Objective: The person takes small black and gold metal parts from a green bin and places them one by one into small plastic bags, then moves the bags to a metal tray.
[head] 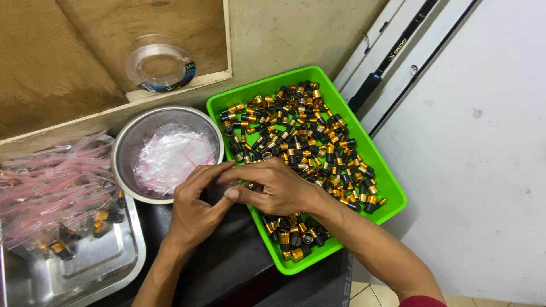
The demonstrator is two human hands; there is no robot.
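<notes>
Both hands meeting at the near-left rim of a bright green plastic tray [392,196]: left hand [196,207] and right hand [273,187] pinching together on a small clear plastic bag [219,183], barely visible between the fingers. Heaped in the tray, glossy black-and-gold metal cylinders [301,136]. Just left, a round steel bowl [126,149] of crinkled clear zip bags [168,156]; beyond, a steel tray [96,267] of filled bags. Dark tabletop beneath, white wall close on the right.
</notes>
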